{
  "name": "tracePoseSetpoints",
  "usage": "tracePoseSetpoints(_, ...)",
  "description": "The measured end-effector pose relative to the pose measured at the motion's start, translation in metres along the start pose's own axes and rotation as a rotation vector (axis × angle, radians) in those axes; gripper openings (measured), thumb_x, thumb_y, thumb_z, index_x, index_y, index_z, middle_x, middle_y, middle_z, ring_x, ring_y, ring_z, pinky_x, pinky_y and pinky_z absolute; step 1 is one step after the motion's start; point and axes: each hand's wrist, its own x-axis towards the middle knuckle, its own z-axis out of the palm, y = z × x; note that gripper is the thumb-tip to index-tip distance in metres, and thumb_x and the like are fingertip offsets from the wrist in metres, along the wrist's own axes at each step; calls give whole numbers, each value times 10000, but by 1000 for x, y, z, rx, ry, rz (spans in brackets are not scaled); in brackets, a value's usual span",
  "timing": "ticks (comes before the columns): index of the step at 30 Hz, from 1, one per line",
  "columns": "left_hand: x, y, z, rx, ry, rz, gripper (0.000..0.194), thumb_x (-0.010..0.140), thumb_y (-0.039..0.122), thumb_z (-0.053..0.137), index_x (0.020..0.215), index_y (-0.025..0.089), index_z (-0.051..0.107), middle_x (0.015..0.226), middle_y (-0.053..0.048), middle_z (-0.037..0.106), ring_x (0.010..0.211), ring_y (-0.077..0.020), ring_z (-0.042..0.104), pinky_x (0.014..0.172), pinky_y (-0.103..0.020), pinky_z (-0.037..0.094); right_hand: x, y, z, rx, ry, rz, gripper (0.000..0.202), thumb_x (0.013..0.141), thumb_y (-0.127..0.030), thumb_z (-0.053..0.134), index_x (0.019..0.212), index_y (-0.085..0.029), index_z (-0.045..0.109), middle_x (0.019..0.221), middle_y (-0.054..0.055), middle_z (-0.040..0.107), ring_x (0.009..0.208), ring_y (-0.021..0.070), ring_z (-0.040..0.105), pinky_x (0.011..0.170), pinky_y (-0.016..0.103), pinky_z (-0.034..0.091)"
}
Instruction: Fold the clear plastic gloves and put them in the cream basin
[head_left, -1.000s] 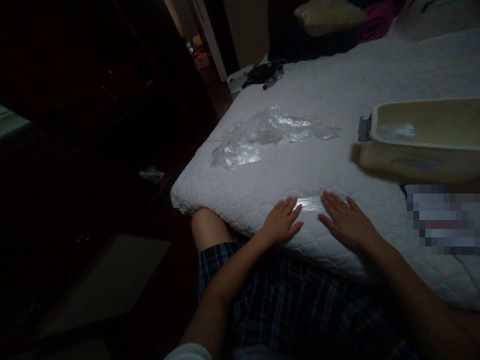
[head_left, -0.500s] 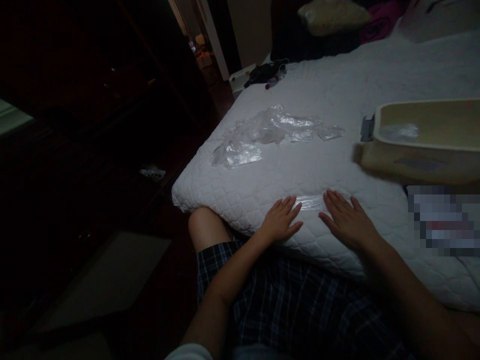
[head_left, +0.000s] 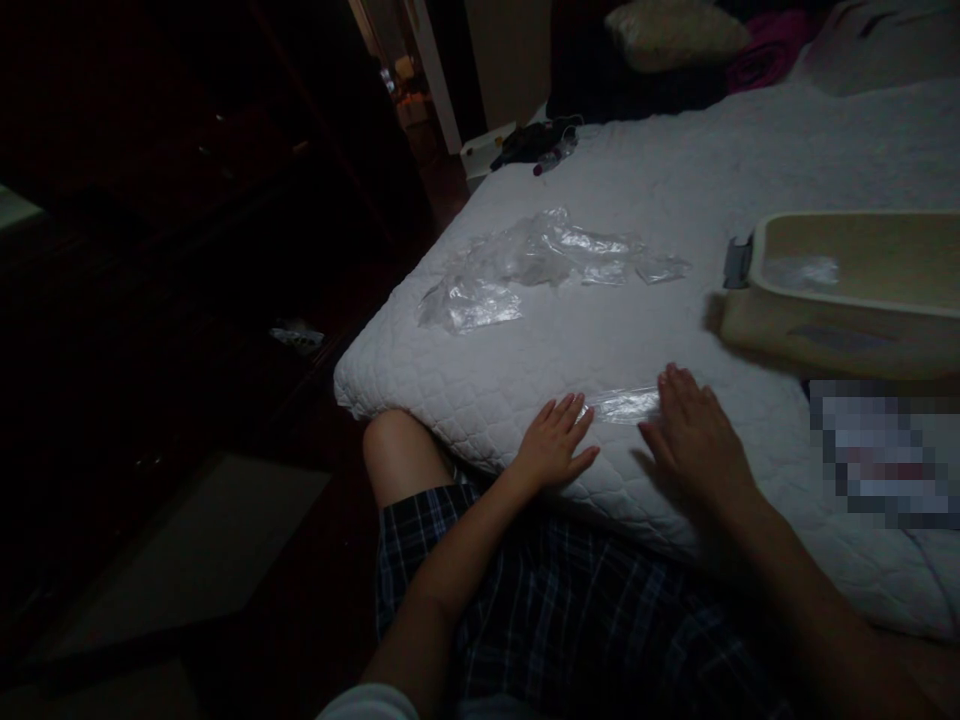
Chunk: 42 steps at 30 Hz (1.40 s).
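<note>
A flat, clear, shiny plastic strip (head_left: 628,405) lies between the left hand (head_left: 553,442) and right hand (head_left: 696,432), both open, palms down, gripping nothing.

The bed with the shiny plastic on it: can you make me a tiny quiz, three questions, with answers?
1. Pick one. What lies between the left hand and the right hand? A: a spoon. B: a clear plastic strip. C: a shoe.
2. True or false: crumpled plastic lies on the bed, beyond both hands.
3. Fill the gap: the yellowish tub is nearer the ____ hand.
Key: 1 B; 2 true; 3 right.
</note>
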Motion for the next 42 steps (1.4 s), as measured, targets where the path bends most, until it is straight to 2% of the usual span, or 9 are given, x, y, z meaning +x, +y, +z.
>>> tracePoseSetpoints(2,0,0,0,-3,11,3,627,951,517,365,1450,139,347,1555,-137,300,1462,-262,237,1187,-458,241,3,-16,10,38,-6,-145,723,961,-396,358,1539,-54,88,1550,220,269,1442,308,231,1146,506,239)
tracePoseSetpoints(5,-1,-2,2,-7,22,17,638,946,520,369,1450,129,344,1555,-138,299,1463,-263,234,1189,-458,236,2,-28,33,62,-60,-249,689,966,-432,342,1528,-68,178,1493,211,388,1405,285,327,1125,485,291)
tracePoseSetpoints(8,-1,-2,3,-8,13,27,649,938,530,385,1445,127,352,1556,-138,296,1465,-266,228,1188,-463,240,-2,-29,50,51,-114,-258,655,972,-457,309,1498,-66,279,1445,206,458,1366,275,397,1108,480,319)
tracePoseSetpoints(11,0,-2,3,-11,9,26,653,932,533,397,1442,127,359,1555,-136,300,1462,-266,235,1192,-458,236,-4,-27,54,44,-139,-235,660,968,-492,293,1485,-83,323,1453,186,455,1368,270,396,1117,476,309)
tracePoseSetpoints(26,0,1,1,-29,32,-11,619,938,510,398,1448,163,344,1547,-130,322,1456,-245,257,1179,-465,265,-5,19,34,-88,-192,15,692,967,-494,185,1481,-54,331,1495,198,385,1402,295,331,1150,522,206)
tracePoseSetpoints(33,0,0,3,-17,28,-17,632,944,524,371,1456,156,332,1545,-134,323,1453,-248,266,1179,-459,267,-11,49,30,-122,-177,191,719,965,-506,181,1508,-40,241,1499,211,378,1402,311,325,1136,555,210)
tracePoseSetpoints(36,-1,1,4,-25,35,-25,631,941,519,381,1460,165,324,1547,-131,320,1457,-248,257,1176,-471,272,-7,45,21,-110,-121,186,707,966,-486,229,1501,-23,241,1489,239,381,1388,337,341,1117,565,244)
tracePoseSetpoints(39,-1,2,3,-32,38,-38,627,936,518,393,1451,164,339,1543,-134,327,1453,-253,266,1175,-480,273,1,26,6,-85,-8,115,649,967,-412,295,1452,18,317,1458,278,401,1366,357,364,1104,550,277)
tracePoseSetpoints(42,0,3,1,-28,44,-46,614,937,516,392,1435,158,367,1537,-131,342,1449,-252,276,1180,-471,265,6,2,-1,-5,74,-25,503,957,-314,351,1370,-50,465,1303,221,575,1210,298,530,1032,454,401)
